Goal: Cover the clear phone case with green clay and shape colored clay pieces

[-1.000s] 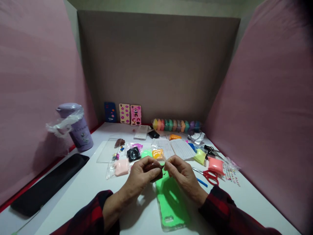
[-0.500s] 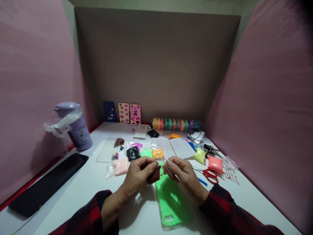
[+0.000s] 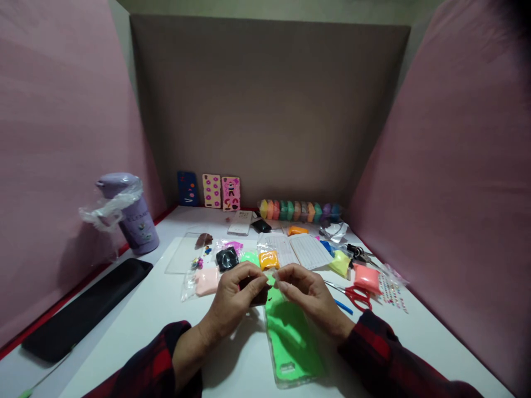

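Observation:
My left hand [image 3: 238, 293] pinches a dark brown piece of clay [image 3: 259, 296], partly covered by the fingers. Close beside it on the right, my right hand [image 3: 305, 287] is closed, fingertips together near the edge of the brown piece; what they hold is too small to name. Tiny brown bits show between the two hands. Below them a phone case covered in bright green [image 3: 292, 342] lies on the white table, its camera cutout toward me.
Clay packets in pink [image 3: 207, 281], black [image 3: 227, 258], orange [image 3: 269, 260] and coral [image 3: 367, 277] surround an open notebook [image 3: 309, 250]. Red scissors [image 3: 357, 297] lie right, a purple tumbler [image 3: 139, 226] and black case [image 3: 87, 309] left. Decorated cases [image 3: 211, 191] stand behind.
The brown piece has tilted and shows less in my left hand. My right hand has shifted slightly, its fingertips nearer my left hand. The view has moved a little.

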### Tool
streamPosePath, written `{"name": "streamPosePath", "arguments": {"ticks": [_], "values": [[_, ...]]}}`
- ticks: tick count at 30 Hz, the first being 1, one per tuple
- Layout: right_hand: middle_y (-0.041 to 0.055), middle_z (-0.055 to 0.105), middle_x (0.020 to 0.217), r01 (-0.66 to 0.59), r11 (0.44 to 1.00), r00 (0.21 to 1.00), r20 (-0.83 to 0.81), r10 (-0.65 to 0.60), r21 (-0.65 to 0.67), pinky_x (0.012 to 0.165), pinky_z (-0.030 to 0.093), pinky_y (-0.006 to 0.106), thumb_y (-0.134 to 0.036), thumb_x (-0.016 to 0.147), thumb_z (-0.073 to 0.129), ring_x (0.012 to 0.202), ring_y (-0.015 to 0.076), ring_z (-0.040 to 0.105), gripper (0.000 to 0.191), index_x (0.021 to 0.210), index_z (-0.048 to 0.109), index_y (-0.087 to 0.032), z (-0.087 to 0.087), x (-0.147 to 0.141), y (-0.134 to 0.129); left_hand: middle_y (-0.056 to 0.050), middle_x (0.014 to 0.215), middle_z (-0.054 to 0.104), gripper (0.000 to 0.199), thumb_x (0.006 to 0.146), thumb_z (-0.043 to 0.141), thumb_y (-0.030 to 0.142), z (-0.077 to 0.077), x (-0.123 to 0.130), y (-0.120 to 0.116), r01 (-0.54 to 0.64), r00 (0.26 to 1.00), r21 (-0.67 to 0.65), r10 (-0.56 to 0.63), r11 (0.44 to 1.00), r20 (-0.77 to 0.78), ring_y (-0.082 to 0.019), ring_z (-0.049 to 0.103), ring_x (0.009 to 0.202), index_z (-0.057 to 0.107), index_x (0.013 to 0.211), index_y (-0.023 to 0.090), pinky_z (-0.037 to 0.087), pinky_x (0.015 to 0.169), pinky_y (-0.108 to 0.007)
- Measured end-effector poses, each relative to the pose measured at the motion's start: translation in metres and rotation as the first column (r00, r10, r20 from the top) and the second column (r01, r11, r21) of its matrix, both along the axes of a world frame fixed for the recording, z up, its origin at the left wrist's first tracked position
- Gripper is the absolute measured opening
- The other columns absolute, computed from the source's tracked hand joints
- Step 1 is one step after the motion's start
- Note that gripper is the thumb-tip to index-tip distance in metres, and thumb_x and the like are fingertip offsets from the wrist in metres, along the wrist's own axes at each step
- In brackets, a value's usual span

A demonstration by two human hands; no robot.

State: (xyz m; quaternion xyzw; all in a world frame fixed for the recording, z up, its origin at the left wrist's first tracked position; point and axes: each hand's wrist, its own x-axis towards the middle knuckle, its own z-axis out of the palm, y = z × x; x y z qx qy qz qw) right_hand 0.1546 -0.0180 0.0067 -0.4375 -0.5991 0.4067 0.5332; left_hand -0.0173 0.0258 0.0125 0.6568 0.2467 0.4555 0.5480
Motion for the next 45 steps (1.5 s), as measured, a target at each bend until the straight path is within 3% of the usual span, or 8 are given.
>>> {"name": "streamPosePath", "arguments": {"ticks": [3, 6, 10, 15, 22, 31, 37, 45], "values": [[0.0015, 0.062, 0.075, -0.042, 0.999, 0.995, -0.089, 0.038, -0.036, 0.055, 0.04, 0.022, -0.033, 0.08, 0.065, 0.061, 0.0098, 0.051, 0.018, 0.087, 0.063, -0.016, -0.002, -0.002, 0.001, 0.001, 0.072, 0.051, 0.021, 0.083, 0.061, 0.028, -0.002, 0.0, -0.001, 0.021, 1.0, -0.037, -0.021, 0.999, 0.018, -0.009, 0.05, 0.058, 0.06, 0.068, 0.014, 0.044, 0.05, -0.02], [-0.0015, 0.059, 0.065, -0.02, 0.998, 0.983, -0.186, 0.009, -0.058, 0.045, 0.033, 0.018, -0.031, 0.079, 0.065, 0.048, 0.0057, 0.043, 0.016, 0.082, 0.062, -0.016, -0.004, -0.003, 0.003, 0.003, 0.063, 0.05, 0.017, 0.082, 0.063, 0.029, -0.004, 0.002, 0.0, 0.101, 0.991, -0.182, -0.083, 0.978, 0.106, -0.007, 0.048, 0.052, 0.062, 0.074, 0.014, 0.041, 0.047, -0.019], [-0.0029, 0.059, 0.063, 0.04, 0.998, 0.962, -0.268, -0.05, -0.042, 0.039, 0.03, 0.017, -0.028, 0.077, 0.066, 0.043, 0.0047, 0.04, 0.016, 0.076, 0.054, -0.017, -0.001, -0.003, 0.003, 0.003, 0.06, 0.058, 0.019, 0.07, 0.075, 0.021, -0.006, 0.005, 0.002, 0.171, 0.975, -0.324, -0.112, 0.931, 0.194, -0.008, 0.055, 0.053, 0.062, 0.083, 0.014, 0.042, 0.05, -0.018], [-0.0011, 0.062, 0.065, 0.052, 0.998, 0.969, -0.239, -0.059, -0.035, 0.04, 0.031, 0.018, -0.024, 0.075, 0.065, 0.042, 0.0047, 0.042, 0.011, 0.074, 0.057, -0.016, 0.0, -0.003, 0.002, 0.003, 0.058, 0.062, 0.024, 0.064, 0.079, 0.018, -0.005, 0.005, 0.003, 0.155, 0.97, -0.397, -0.063, 0.905, 0.237, -0.009, 0.058, 0.049, 0.061, 0.079, 0.013, 0.045, 0.049, -0.019], [0.003, 0.067, 0.078, 0.026, 0.999, 0.99, -0.14, -0.02, 0.047, 0.045, 0.039, 0.02, -0.025, 0.074, 0.069, 0.049, 0.0064, 0.047, 0.017, 0.09, 0.074, -0.02, -0.008, -0.002, 0.005, 0.0, 0.062, 0.065, 0.022, 0.065, 0.077, 0.017, -0.004, 0.003, 0.003, 0.124, 0.979, -0.376, -0.051, 0.918, 0.197, -0.01, 0.06, 0.056, 0.062, 0.08, 0.012, 0.05, 0.059, -0.024], [0.0033, 0.068, 0.074, 0.016, 0.998, 0.997, -0.073, -0.012, 0.061, 0.047, 0.042, 0.02, -0.017, 0.072, 0.069, 0.051, 0.0081, 0.052, 0.018, 0.088, 0.076, -0.022, -0.004, -0.003, 0.004, 0.004, 0.059, 0.06, 0.018, 0.07, 0.074, 0.018, -0.001, 0.003, 0.0, 0.184, 0.973, -0.347, -0.121, 0.92, 0.196, -0.006, 0.055, 0.054, 0.06, 0.081, 0.014, 0.046, 0.056, -0.019], [0.004, 0.07, 0.082, 0.087, 0.991, 0.989, -0.13, -0.074, 0.101, 0.045, 0.043, 0.02, -0.018, 0.074, 0.067, 0.049, 0.0071, 0.05, 0.018, 0.088, 0.076, -0.024, -0.008, -0.002, 0.004, 0.0, 0.071, 0.066, 0.025, 0.076, 0.07, 0.021, -0.01, 0.002, 0.006, 0.134, 0.973, -0.287, -0.07, 0.949, 0.222, -0.011, 0.061, 0.063, 0.055, 0.096, 0.016, 0.05, 0.062, -0.024], [0.0062, 0.072, 0.083, 0.046, 0.998, 0.996, -0.083, -0.042, 0.042, 0.049, 0.045, 0.022, -0.025, 0.074, 0.07, 0.053, 0.0092, 0.054, 0.018, 0.091, 0.075, -0.022, -0.007, -0.002, 0.005, -0.001, 0.071, 0.067, 0.029, 0.07, 0.074, 0.02, -0.011, 0.002, 0.009, 0.078, 0.983, -0.338, -0.015, 0.938, 0.184, -0.014, 0.063, 0.063, 0.057, 0.093, 0.015, 0.053, 0.061, -0.028]]}}
